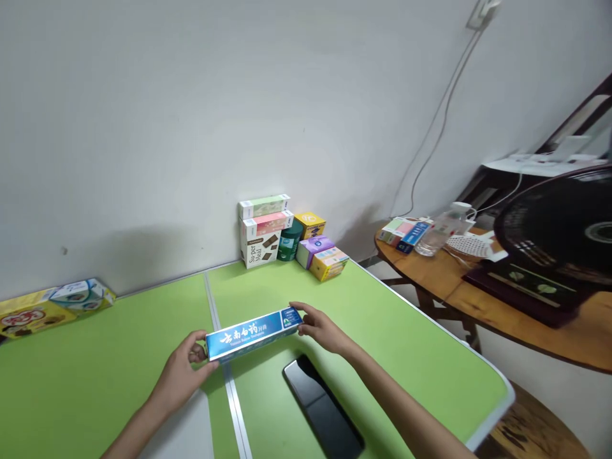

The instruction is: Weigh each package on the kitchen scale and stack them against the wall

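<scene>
A long blue toothpaste box (255, 333) with white lettering is held between my two hands above the green table. My left hand (184, 370) grips its left end, thumb below and fingers curled at the top corner. At the right end, my right hand (321, 326) pinches the box with thumb and fingers. Its printed face tilts up toward me. A black smartphone (322, 405) lies on the table below and right of the box. Partly under my left forearm is a flat white sheet-like thing (189, 424).
By the wall stand stacked boxes, including a white Super Meal box (261, 250), a green canister (289, 241) and a purple box (315, 247). Yellow packaging (38, 312) lies far left. A wooden table (440, 280) with a plastic bottle (442, 229) and a fan (564, 229) stands right.
</scene>
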{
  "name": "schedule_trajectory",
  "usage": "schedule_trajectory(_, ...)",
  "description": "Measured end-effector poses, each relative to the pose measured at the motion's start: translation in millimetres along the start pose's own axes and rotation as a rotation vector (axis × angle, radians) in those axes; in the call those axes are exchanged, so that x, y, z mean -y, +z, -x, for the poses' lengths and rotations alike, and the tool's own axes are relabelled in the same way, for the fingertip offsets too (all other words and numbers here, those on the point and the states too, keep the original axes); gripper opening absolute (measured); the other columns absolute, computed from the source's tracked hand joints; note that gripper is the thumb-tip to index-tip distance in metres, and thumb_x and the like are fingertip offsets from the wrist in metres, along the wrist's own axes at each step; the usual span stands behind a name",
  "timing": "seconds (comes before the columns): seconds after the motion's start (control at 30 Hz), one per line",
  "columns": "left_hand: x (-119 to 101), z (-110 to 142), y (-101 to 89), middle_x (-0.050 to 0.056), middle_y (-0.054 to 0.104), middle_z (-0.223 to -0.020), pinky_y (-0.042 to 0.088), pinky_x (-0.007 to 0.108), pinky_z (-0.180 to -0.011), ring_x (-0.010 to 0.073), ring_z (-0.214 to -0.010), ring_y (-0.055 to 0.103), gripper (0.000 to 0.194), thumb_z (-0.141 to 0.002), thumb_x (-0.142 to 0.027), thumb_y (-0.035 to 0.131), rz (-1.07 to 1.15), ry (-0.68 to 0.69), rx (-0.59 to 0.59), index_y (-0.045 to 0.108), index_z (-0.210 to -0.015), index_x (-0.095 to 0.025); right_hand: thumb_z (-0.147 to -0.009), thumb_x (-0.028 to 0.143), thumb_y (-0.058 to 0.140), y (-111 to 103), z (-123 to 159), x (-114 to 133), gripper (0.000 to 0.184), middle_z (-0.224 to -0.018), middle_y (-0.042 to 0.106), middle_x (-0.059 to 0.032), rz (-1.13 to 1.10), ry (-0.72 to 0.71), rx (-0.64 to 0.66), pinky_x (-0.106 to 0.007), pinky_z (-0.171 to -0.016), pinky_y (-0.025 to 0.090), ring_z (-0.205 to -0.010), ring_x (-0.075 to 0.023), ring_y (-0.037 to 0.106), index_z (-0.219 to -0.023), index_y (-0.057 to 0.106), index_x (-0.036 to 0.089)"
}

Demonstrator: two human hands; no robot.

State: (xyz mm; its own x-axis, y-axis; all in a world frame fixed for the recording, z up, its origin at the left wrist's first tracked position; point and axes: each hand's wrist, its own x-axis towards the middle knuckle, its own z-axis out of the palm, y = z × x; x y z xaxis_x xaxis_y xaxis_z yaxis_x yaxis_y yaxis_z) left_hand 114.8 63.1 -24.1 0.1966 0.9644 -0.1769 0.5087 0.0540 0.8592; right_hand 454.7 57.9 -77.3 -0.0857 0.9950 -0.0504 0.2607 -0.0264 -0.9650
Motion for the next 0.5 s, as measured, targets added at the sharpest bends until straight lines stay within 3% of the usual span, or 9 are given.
schedule_trajectory(0.13,2,-37,16.8,0.009,0.069,-0.087,0.051,0.042,-0.076,0.0292,-0.086,0.066,0.052,-0.059,-0.035,0.071,0.062,-0.021,0.011,0.058,-0.106,-0.017,-0.070,0.014,0.052,-20,-26,-15,0.054,-0.076,0.060,-0.0002,0.000,-0.011,-0.029,-0.030,-0.067,0.049,-0.063,-0.0133,0.056,-0.125,0.049,0.015)
schedule_trajectory(0.3,10,-93,48.8,0.008,0.067,-0.084,0.052,0.037,-0.071,0.0253,-0.079,0.067,0.050,-0.063,-0.033,0.067,0.116,0.015,0.021,0.054,-0.108,-0.016,-0.068,0.013,0.053,-41,-68,-32,0.054,-0.113,0.060,-0.0083,-0.032,0.035,-0.159,-0.029,-0.060,0.053,-0.062,-0.0108,0.057,-0.122,0.053,0.018)
schedule_trajectory(0.5,6,-158,91.4,0.002,0.064,-0.070,0.049,0.030,-0.062,0.0201,-0.065,0.064,0.045,-0.065,-0.029,0.064,0.096,0.078,-0.064,0.055,-0.107,-0.016,-0.075,0.019,0.050,-47,-112,-54,0.050,-0.115,0.059,-0.0104,0.059,0.015,-0.374,-0.039,-0.074,0.055,-0.076,-0.0180,0.062,-0.126,0.050,0.018)
